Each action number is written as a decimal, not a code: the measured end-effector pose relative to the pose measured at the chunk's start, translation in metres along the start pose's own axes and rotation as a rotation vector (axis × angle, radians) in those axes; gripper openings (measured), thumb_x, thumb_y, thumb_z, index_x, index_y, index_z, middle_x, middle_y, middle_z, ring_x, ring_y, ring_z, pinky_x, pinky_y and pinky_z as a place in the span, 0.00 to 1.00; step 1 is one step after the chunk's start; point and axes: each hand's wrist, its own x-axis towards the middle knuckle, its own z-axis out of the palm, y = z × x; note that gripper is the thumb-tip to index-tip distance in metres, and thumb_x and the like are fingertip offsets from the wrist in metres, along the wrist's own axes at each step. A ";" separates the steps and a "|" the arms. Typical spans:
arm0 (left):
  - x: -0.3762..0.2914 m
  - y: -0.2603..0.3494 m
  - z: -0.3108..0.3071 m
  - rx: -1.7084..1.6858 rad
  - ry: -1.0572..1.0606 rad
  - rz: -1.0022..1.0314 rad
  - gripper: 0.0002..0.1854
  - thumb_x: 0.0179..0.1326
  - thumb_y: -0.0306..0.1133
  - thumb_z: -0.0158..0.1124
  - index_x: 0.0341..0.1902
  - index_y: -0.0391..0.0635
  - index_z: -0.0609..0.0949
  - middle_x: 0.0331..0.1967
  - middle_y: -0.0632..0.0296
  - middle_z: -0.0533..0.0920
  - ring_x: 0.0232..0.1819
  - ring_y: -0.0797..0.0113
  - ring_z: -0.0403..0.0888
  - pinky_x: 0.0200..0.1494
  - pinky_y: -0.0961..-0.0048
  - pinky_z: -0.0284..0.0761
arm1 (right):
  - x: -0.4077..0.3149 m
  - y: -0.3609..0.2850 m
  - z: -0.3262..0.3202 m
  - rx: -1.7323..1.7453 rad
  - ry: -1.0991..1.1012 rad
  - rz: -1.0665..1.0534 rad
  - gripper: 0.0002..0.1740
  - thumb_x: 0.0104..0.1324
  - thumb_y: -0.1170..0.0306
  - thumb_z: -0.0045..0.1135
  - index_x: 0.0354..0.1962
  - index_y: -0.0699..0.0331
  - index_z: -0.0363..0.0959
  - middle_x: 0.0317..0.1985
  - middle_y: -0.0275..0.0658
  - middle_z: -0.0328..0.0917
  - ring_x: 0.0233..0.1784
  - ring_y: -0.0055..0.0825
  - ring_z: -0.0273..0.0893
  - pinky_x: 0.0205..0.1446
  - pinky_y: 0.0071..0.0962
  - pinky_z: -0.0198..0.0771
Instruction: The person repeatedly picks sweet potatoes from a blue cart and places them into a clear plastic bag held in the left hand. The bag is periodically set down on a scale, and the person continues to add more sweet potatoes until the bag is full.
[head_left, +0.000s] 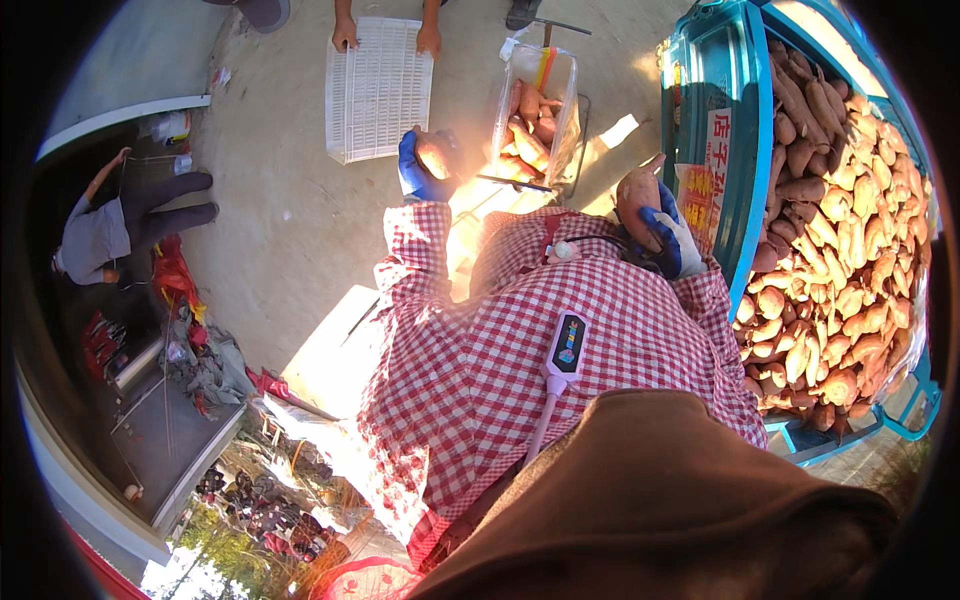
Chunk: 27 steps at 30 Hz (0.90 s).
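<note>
My left hand (414, 174), in a blue-coated work glove, grips a sweet potato (433, 155) near the corner of a white plastic crate. In my right hand (681, 241), gloved in blue and white, is a larger sweet potato (637, 201) with its thin tip pointing up and away. That hand is close to the blue side panel of a truck bed (739, 150). Between my hands and a little farther out stands a plastic-lined box (568, 142) partly filled with sweet potatoes (531, 135). A large heap of sweet potatoes (840, 277) fills the truck bed on my right.
Another person's hands (429, 39) hold the far end of the white crate (379, 90). A thin metal frame (584, 142) stands beside the lined box on the concrete floor (277, 187). Off to the left, a second person (97, 232) is beside a doorway and cluttered goods.
</note>
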 end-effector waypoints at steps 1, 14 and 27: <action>0.006 0.005 -0.013 0.031 -0.082 0.014 0.26 0.58 0.54 0.59 0.43 0.41 0.74 0.32 0.47 0.79 0.31 0.53 0.79 0.28 0.63 0.75 | 0.001 0.001 -0.002 -0.009 0.001 -0.004 0.45 0.62 0.65 0.62 0.72 0.61 0.49 0.66 0.41 0.63 0.65 0.31 0.66 0.64 0.27 0.65; 0.118 0.117 -0.059 0.203 0.336 0.397 0.35 0.57 0.57 0.63 0.61 0.46 0.69 0.60 0.49 0.71 0.62 0.47 0.69 0.65 0.47 0.68 | -0.004 -0.010 0.004 -0.068 0.088 0.016 0.44 0.62 0.65 0.63 0.71 0.59 0.50 0.64 0.40 0.64 0.62 0.30 0.67 0.57 0.27 0.70; -0.062 -0.178 0.091 0.804 -0.568 -0.054 0.29 0.58 0.28 0.68 0.63 0.41 0.69 0.54 0.52 0.78 0.55 0.63 0.78 0.56 0.69 0.77 | 0.013 -0.014 0.020 -1.036 0.007 0.098 0.22 0.67 0.66 0.56 0.53 0.72 0.72 0.41 0.49 0.82 0.40 0.33 0.81 0.44 0.30 0.75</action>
